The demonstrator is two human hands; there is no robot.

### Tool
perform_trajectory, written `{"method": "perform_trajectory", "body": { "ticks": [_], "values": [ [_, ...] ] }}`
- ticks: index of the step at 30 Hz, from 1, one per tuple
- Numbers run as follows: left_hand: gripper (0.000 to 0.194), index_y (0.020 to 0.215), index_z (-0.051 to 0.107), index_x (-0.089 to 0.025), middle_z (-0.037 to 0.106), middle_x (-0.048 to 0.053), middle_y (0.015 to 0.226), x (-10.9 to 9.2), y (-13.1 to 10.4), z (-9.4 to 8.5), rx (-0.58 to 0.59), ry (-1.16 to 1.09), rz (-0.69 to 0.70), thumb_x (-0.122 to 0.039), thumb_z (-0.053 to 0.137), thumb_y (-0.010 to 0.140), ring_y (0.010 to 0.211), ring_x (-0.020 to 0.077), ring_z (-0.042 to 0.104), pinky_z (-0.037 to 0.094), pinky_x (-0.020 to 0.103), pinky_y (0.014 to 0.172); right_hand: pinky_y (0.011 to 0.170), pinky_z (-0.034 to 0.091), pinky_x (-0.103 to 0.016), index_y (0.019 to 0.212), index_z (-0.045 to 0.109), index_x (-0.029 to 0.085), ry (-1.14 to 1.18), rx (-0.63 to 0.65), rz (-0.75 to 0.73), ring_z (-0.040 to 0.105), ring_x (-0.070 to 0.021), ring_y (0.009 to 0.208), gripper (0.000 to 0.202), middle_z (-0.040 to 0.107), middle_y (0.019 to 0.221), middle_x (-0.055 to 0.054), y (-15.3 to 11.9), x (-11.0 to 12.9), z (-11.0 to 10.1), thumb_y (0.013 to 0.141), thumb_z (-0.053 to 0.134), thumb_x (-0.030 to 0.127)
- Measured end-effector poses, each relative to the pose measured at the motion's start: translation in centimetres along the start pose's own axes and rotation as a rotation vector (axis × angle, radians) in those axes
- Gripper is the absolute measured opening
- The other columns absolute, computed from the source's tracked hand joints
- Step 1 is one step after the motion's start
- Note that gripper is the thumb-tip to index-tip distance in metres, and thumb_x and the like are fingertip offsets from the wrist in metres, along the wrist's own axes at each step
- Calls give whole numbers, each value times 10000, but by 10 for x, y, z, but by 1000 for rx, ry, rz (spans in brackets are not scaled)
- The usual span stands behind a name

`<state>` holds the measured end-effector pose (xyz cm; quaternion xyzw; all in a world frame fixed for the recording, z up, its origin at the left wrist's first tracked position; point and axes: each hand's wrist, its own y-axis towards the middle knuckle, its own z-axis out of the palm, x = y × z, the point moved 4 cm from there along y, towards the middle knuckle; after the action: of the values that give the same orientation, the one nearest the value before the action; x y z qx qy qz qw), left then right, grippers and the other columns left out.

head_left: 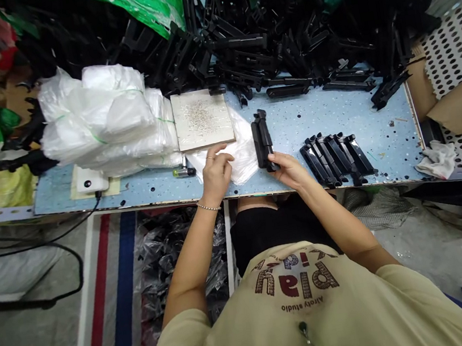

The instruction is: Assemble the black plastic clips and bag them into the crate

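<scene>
My right hand [289, 169] grips the lower end of a black plastic part [262, 141], long and narrow, held upright over the blue tabletop. To the left, my left hand [216, 174] has bent, slightly parted fingers, with nothing visible in them. Its fingertips are over the edge of a flat stack of clear plastic bags [245, 156]; whether they touch it I cannot tell. Just beyond lies a square white board [201, 118] with many tiny specks scattered on it. Right of my right hand, several similar black parts [336, 159] lie side by side in a row.
A big heap of black parts [247, 44] covers the table's back. Bundled clear bags [99, 123] stand at left, near a white box [91, 178] with a black cable. A crumpled white cloth [438, 160] lies at the right edge. Below is a bin of wrapped dark items [172, 273].
</scene>
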<state>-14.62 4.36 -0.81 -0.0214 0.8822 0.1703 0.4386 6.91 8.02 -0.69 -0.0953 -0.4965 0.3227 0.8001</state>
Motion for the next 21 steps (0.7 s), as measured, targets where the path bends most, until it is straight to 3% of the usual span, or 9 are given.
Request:
{"method": "perform_trajectory", "body": {
  "ticks": [3, 7, 10, 14, 17, 19, 21],
  "values": [
    [363, 1067, 743, -171, 683, 120, 1294, -3, -6, 6, 67, 136, 144, -21, 501, 841, 1163, 253, 663, 548, 452, 1054, 657, 558, -236, 947, 732, 193, -27, 60, 21, 696, -179, 844, 377, 757, 913, -46, -29, 7, -16, 668, 862, 410],
    [520, 1399, 608, -154, 626, 134, 1422, -17, -11, 9, 36, 134, 210, -41, 457, 915, 1346, 231, 586, 492, 420, 1169, 556, 558, -202, 967, 721, 142, 38, 288, 282, 723, -187, 801, 424, 775, 922, -112, -62, -10, -18, 716, 836, 463],
    [542, 1479, 533, -156, 585, 140, 1472, -30, -19, 2, -15, 97, 247, -58, 410, 959, 1408, 215, 537, 465, 396, 1200, 501, 553, -179, 1002, 692, 120, 158, 354, 478, 708, -158, 720, 370, 763, 858, -103, -63, -30, -10, 813, 752, 432],
    [530, 1518, 491, -195, 579, 141, 1476, -41, -34, -15, -122, 142, 237, -98, 375, 1010, 1413, 217, 535, 457, 404, 1208, 484, 554, -170, 1038, 638, 132, 304, 386, 607, 697, -143, 718, 341, 739, 877, -89, -48, -45, 1, 920, 608, 451],
    [576, 1576, 405, -222, 556, 145, 1506, -55, -50, -13, -87, 151, 336, -91, 367, 1016, 1424, 234, 527, 471, 424, 1197, 495, 554, -165, 986, 629, 137, 309, 373, 570, 679, -135, 711, 336, 714, 847, -73, -36, -45, 7, 899, 632, 462],
    [631, 1609, 340, -242, 559, 145, 1505, -70, -64, -2, 25, 91, 459, -64, 374, 1005, 1419, 238, 533, 494, 424, 1175, 528, 561, -176, 915, 628, 163, 243, 275, 408, 661, -134, 707, 321, 681, 791, -35, -28, -40, 8, 867, 669, 477],
    [672, 1623, 304, -257, 573, 146, 1482, -82, -75, 10, 116, 4, 517, -41, 387, 992, 1404, 228, 545, 509, 414, 1157, 616, 588, -222, 870, 634, 181, 33, 152, 200, 654, -148, 742, 295, 651, 761, -6, -28, -34, 8, 836, 712, 463]
  ]
}}
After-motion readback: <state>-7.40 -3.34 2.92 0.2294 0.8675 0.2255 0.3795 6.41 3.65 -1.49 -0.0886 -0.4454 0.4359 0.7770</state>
